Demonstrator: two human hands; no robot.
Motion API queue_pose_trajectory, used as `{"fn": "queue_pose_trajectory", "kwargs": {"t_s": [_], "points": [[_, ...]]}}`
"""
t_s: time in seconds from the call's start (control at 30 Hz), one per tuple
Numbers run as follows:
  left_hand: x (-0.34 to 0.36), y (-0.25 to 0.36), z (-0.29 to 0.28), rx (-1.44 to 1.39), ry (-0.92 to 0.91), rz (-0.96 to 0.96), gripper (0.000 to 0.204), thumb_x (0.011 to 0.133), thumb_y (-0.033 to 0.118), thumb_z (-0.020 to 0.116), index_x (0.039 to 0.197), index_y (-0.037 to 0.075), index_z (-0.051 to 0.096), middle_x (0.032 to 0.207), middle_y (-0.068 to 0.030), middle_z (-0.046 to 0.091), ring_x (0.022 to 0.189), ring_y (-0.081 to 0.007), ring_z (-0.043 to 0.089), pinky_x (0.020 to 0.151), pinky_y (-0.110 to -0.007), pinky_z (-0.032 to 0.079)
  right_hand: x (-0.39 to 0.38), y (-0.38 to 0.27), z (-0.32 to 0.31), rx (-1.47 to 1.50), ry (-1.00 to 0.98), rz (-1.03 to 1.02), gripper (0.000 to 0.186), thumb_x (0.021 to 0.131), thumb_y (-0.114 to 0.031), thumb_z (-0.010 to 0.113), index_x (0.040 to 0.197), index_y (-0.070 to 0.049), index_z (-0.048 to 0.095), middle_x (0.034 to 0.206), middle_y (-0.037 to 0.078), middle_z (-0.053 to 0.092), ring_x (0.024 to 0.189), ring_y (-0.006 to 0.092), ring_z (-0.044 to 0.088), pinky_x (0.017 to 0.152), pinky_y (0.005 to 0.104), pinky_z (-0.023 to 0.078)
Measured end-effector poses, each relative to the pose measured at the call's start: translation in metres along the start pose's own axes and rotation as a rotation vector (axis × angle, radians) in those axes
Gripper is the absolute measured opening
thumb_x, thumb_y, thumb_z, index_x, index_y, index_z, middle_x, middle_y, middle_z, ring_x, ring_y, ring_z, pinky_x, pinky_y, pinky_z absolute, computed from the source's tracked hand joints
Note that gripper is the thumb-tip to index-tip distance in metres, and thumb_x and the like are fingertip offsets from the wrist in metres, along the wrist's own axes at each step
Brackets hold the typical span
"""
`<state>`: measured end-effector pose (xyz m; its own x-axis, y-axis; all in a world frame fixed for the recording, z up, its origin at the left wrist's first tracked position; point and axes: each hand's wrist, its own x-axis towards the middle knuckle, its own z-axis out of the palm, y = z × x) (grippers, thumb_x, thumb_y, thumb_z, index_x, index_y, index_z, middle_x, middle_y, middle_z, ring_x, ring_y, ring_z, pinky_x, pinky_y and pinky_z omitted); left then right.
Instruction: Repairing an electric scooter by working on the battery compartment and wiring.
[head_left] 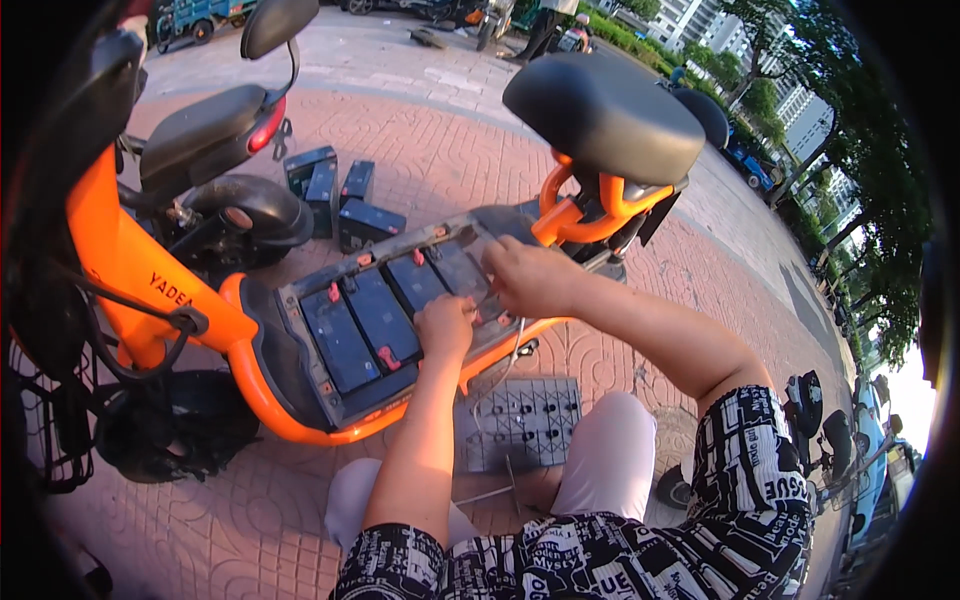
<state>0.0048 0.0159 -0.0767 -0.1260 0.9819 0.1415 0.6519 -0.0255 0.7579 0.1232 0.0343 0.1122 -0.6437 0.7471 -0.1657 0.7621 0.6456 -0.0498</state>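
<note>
An orange electric scooter (188, 300) stands across in front of me, its floor compartment (345, 395) uncovered. Dark blocky batteries (378, 315) sit side by side in it, with red terminal pieces (388, 357) on their tops. My left hand (445, 327) is over the compartment's near edge, fingers closed close to a small red piece; what they grip is hidden. Toward the seat end, my right hand (528, 278) bends down over the last battery with its fingers drawn together. Whatever it pinches cannot be made out. A thin pale cable (517, 345) hangs below it.
Several loose batteries (368, 222) lie on the paving beyond the scooter. A grey ribbed panel (522, 425) is on the ground by my knees. The padded black seat (610, 115) rises at far right; another scooter (225, 215) stands behind on the left.
</note>
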Motion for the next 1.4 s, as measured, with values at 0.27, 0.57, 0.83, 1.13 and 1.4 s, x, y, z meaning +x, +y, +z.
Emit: {"fn": "queue_pose_trajectory", "kwargs": {"t_s": [0.27,0.57,0.83,1.13,1.4], "points": [[0.013,-0.003,0.009,-0.055,-0.033,0.007,0.012,0.080,0.019,0.069,0.089,0.019,0.077,0.094,-0.0062,0.070,0.094,-0.0282,0.065,0.083,-0.042,0.043,0.005,0.021,0.004,0.036,0.104,-0.037,0.022,0.088,-0.013,0.062,0.102,0.003,0.058,0.100,0.018,0.061,0.094,0.0334,0.064,0.084,0.0390,0.052],[0.005,-0.001,0.006,-0.059,-0.001,-0.006,0.010,0.081,0.017,0.070,0.087,0.017,0.077,0.093,-0.0049,0.070,0.094,-0.0267,0.065,0.082,-0.041,0.042,-0.005,0.017,0.004,0.059,0.105,0.047,0.025,0.089,-0.016,0.064,0.104,0.003,0.058,0.100,0.019,0.063,0.092,0.0320,0.066,0.083,0.0368,0.053],[0.001,0.002,0.006,0.008,0.024,0.006,0.012,0.081,0.018,0.071,0.091,0.014,0.076,0.095,-0.0044,0.072,0.094,-0.0268,0.066,0.081,-0.042,0.042,-0.005,0.025,0.010,0.086,0.130,0.077,0.025,0.089,-0.017,0.065,0.103,0.004,0.059,0.097,0.019,0.065,0.090,0.0303,0.067,0.080,0.0360,0.053],[-0.003,0.006,0.004,0.009,0.056,0.019,0.010,0.082,0.020,0.071,0.088,0.014,0.077,0.095,-0.0047,0.071,0.092,-0.0269,0.066,0.081,-0.042,0.042,-0.006,0.030,0.014,0.190,0.156,0.111,0.024,0.090,-0.018,0.065,0.100,0.004,0.059,0.090,0.018,0.069,0.084,0.0292,0.069,0.078,0.0356,0.054],[-0.001,0.000,0.004,-0.014,0.019,0.033,0.010,0.081,0.020,0.071,0.087,0.015,0.077,0.095,-0.0033,0.071,0.093,-0.0256,0.065,0.082,-0.041,0.041,-0.004,0.012,0.010,0.052,0.095,0.098,0.024,0.090,-0.024,0.061,0.097,0.000,0.062,0.092,0.017,0.067,0.090,0.0331,0.066,0.083,0.0414,0.052]]}}
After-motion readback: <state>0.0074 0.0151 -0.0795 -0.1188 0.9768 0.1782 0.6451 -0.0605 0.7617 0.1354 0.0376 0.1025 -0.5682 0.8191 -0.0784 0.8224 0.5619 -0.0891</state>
